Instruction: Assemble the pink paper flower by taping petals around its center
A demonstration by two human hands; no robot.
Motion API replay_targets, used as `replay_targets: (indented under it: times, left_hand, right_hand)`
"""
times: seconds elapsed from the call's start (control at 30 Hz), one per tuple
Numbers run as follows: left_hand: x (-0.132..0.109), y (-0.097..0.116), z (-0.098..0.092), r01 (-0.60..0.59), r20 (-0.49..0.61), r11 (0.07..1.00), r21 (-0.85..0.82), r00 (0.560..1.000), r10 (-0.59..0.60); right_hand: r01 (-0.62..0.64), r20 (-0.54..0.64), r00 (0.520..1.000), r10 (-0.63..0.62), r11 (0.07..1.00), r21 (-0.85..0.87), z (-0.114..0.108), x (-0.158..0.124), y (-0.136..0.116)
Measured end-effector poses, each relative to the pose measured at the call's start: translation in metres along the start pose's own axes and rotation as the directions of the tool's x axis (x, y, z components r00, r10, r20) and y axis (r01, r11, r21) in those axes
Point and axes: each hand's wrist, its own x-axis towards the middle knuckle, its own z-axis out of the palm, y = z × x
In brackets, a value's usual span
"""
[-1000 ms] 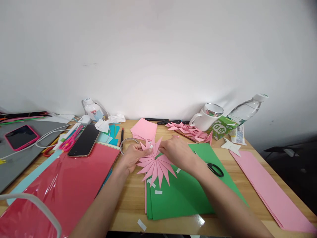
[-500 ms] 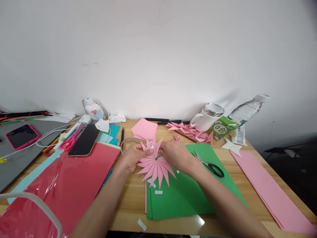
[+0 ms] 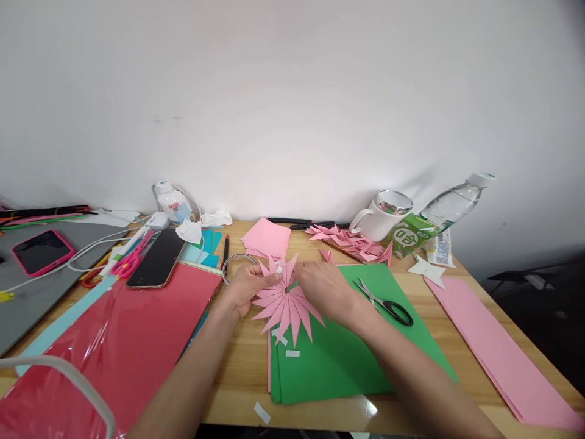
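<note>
1. Head view, against 1 second ago: the right hand (image 3: 326, 286) has slid left toward the centre of the pink paper flower (image 3: 286, 305), so the blades of the black scissors (image 3: 388, 305), covered before, now show. The left hand (image 3: 244, 288) has kept its place.
2. The flower lies flat on the counter (image 3: 237, 366), its lower petals overlapping the top left corner of the green paper sheets (image 3: 338, 360).
3. The left hand's fingers (image 3: 269, 279) are nearly closed, thumb and fingertips pinching the flower's upper left petals.
4. The right hand's fingers (image 3: 305, 273) curl down onto the flower's upper right petals, touching them. Whether they pinch a petal is hidden under the hand, so I cannot tell.
5. Right of the flower, the scissors lie on the green sheets, just beside the right wrist.
6. Behind the flower sits a stack of pink squares (image 3: 267, 238). Behind and to its right are a pile of folded pink points (image 3: 351, 241) and a white mug (image 3: 381, 214).
7. Left of the flower lies a red sheet (image 3: 128, 341), with a phone (image 3: 158, 259) at its far edge.
</note>
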Motion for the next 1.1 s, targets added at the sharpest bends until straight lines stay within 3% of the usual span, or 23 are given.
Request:
replay_targets:
  times: [0.27, 0.6, 0.73, 0.93, 1.1]
  left_hand:
    - [0.001, -0.001, -0.001, -0.003, -0.003, 0.999, 0.041, 1.000, 0.003]
    - [-0.002, 0.002, 0.000, -0.008, 0.000, 1.000, 0.016, 1.000, 0.008]
    - [-0.002, 0.002, 0.001, -0.016, -0.015, 1.000, 0.024, 1.000, 0.017]
    - [-0.003, 0.004, 0.002, -0.019, -0.038, 0.999, 0.030, 0.999, 0.020]
    - [-0.004, 0.005, 0.003, -0.037, -0.039, 0.999, 0.004, 0.999, 0.037]
  right_hand:
    - [-0.045, -0.180, 0.982, 0.058, 0.996, 0.075, -0.007, -0.005, 0.017]
    - [-0.054, -0.184, 0.981, 0.066, 0.996, 0.070, -0.003, 0.002, 0.007]
    - [-0.018, -0.210, 0.976, 0.059, 0.982, 0.189, -0.004, 0.001, 0.010]
    - [-0.034, -0.182, 0.972, 0.146, 0.860, 0.509, 0.000, 0.004, 0.016]
    - [0.023, -0.113, 0.990, 0.084, 0.697, 0.717, 0.010, 0.015, 0.027]
